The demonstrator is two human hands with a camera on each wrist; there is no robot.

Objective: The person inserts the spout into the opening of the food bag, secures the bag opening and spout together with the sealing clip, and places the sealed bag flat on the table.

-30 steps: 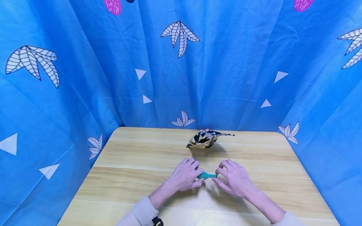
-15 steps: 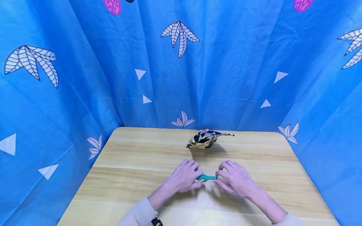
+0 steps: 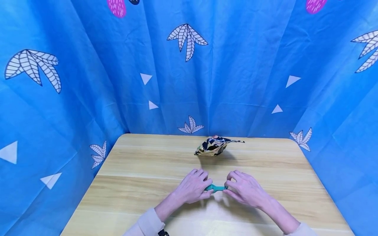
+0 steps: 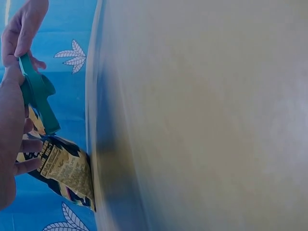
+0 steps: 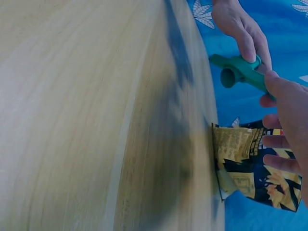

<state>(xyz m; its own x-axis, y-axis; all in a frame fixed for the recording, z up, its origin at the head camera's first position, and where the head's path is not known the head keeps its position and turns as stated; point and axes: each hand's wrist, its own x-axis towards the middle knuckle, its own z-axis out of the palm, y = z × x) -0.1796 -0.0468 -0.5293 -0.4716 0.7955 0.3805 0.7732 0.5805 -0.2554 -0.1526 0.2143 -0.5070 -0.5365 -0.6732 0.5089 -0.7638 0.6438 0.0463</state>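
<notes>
In the head view, a green plastic bag clip with a round spout (image 3: 218,188) is held level above the table between both hands. My left hand (image 3: 193,186) pinches its left end between thumb and fingers. My right hand (image 3: 245,188) pinches the right end, its fingertips covering the tip. The left wrist view shows the clip (image 4: 42,103) as a long bar with a short round tube on its side. That tube's opening faces the camera in the right wrist view, where the left thumb presses against the clip (image 5: 248,70).
Beyond the hands, a crumpled black-and-gold foil bag (image 3: 213,146) stands near the back of the wooden table (image 3: 141,157). Blue patterned curtains (image 3: 236,72) enclose the table at the back and both sides.
Both hands, with the clip between them, have come slightly closer to the person. The right fingertips now cover the clip's tip further. The foil bag stays in place.
</notes>
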